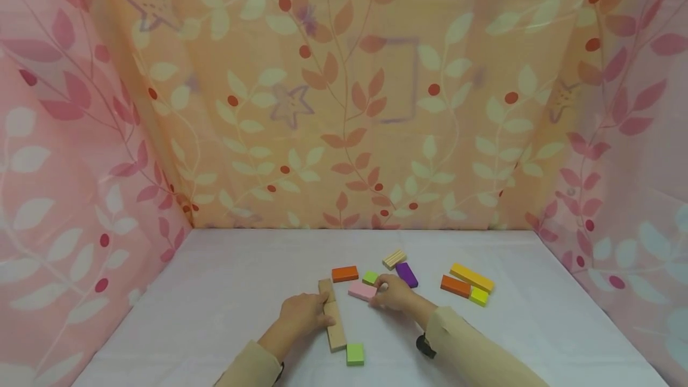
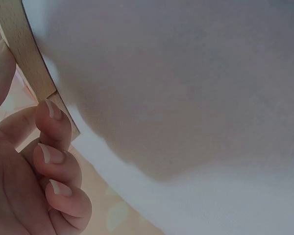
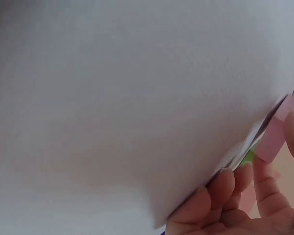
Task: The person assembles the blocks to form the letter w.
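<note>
Two plain wooden blocks lie end to end in a line, the longer wooden block (image 1: 337, 337) nearer and a shorter one (image 1: 325, 285) beyond it. My left hand (image 1: 303, 315) holds them around their joint, thumb and forefinger at the wood; in the left wrist view the other fingers (image 2: 63, 196) are curled beside it. With thumb and forefinger, my right hand (image 1: 398, 294) pinches the right end of a pink block (image 1: 361, 290). A small green block (image 1: 369, 278) sits just behind the pink one. Another green block (image 1: 355, 354) lies at the near end of the wooden line.
An orange block (image 1: 344, 273) is behind the pink one. Farther back lie a striped wooden piece (image 1: 395, 259) and a purple block (image 1: 407, 275). To the right, yellow (image 1: 472, 278), orange (image 1: 455, 286) and small yellow (image 1: 479, 296) blocks are grouped. Patterned curtains (image 1: 344, 136) enclose the white table (image 1: 242, 267).
</note>
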Demonstrator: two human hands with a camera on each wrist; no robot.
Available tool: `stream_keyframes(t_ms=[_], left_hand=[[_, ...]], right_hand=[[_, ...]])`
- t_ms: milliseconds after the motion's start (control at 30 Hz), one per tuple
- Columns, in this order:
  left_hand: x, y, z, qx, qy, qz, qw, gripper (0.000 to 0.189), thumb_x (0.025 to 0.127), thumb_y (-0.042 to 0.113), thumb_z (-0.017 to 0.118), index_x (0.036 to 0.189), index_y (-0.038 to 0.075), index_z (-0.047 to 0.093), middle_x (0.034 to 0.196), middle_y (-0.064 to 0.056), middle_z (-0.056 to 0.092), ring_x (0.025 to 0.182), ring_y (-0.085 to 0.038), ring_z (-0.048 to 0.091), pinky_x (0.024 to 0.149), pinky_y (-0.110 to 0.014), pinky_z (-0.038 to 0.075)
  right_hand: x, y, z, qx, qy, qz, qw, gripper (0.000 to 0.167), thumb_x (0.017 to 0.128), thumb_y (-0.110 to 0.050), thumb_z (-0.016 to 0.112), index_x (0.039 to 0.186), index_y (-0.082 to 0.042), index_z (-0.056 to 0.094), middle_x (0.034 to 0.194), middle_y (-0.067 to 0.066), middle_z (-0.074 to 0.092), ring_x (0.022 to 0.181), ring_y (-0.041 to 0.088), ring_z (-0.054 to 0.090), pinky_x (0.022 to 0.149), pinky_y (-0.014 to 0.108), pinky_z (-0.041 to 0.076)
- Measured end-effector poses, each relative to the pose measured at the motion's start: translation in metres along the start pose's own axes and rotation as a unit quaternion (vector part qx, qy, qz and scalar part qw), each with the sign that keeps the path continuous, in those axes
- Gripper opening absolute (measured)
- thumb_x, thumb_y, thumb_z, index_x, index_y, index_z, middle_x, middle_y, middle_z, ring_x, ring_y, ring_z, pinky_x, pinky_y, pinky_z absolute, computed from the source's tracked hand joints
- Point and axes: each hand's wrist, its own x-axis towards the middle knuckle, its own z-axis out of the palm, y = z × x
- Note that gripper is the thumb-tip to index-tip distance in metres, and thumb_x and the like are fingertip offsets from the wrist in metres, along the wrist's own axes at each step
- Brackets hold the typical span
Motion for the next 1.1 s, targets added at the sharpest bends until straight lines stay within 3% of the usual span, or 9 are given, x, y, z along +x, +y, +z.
stream_keyframes(t_ms=[200,300,567,867,967,1100], left_hand=[[0.0,0.002,-0.001,0.011,-0.005,-0.006,0.9999,0.064,0.079,0.048,0.075,0.129,0.01,0.064,0.101,-0.012,0.071,0.089,-0.03,0.066,0.07,-0.042,0.052],[-0.001,0.002,-0.001,0.015,-0.004,-0.006,0.9999,0.064,0.079,0.048,0.075,0.128,0.009,0.064,0.101,-0.013,0.071,0.089,-0.03,0.066,0.071,-0.043,0.052],[0.0,0.001,0.001,0.013,-0.01,-0.003,0.9999,0.064,0.079,0.048,0.074,0.129,0.008,0.063,0.104,-0.013,0.07,0.092,-0.031,0.066,0.072,-0.044,0.052],[-0.001,0.0,0.0,0.022,-0.001,-0.004,0.9998,0.065,0.078,0.05,0.074,0.128,0.008,0.064,0.096,-0.013,0.071,0.086,-0.03,0.067,0.07,-0.043,0.052],[-0.002,0.0,0.0,0.022,0.003,0.0,0.9998,0.065,0.078,0.05,0.074,0.128,0.008,0.064,0.097,-0.013,0.071,0.086,-0.03,0.067,0.069,-0.042,0.052],[-0.001,0.0,0.0,0.016,0.004,0.005,0.9999,0.065,0.078,0.049,0.074,0.128,0.008,0.064,0.099,-0.013,0.071,0.086,-0.031,0.067,0.069,-0.043,0.052]], right_hand=[[-0.004,0.004,-0.006,0.043,0.009,-0.042,0.9982,0.019,0.082,-0.009,0.077,0.094,-0.006,0.062,0.089,0.006,0.06,0.077,0.019,0.052,0.065,0.031,0.044],[-0.007,0.007,-0.013,0.066,-0.013,-0.052,0.9964,0.017,0.087,-0.012,0.072,0.1,-0.007,0.064,0.081,0.004,0.056,0.073,0.018,0.05,0.062,0.029,0.042],[-0.007,0.021,-0.034,0.131,-0.111,-0.095,0.9806,0.023,0.097,-0.022,0.06,0.115,-0.008,0.059,0.094,0.006,0.052,0.088,0.022,0.047,0.072,0.032,0.039],[-0.008,0.025,-0.04,0.052,-0.21,-0.115,0.9696,0.022,0.098,-0.019,0.058,0.12,-0.018,0.062,0.093,0.004,0.051,0.088,0.021,0.047,0.073,0.035,0.038],[-0.009,0.025,-0.037,0.015,-0.21,-0.119,0.9703,0.026,0.098,-0.016,0.059,0.123,-0.018,0.062,0.095,0.004,0.053,0.089,0.02,0.047,0.076,0.037,0.039],[-0.013,0.023,-0.03,0.008,-0.169,-0.103,0.9801,0.034,0.095,-0.016,0.063,0.129,-0.013,0.06,0.094,0.006,0.054,0.087,0.02,0.047,0.074,0.036,0.039]])
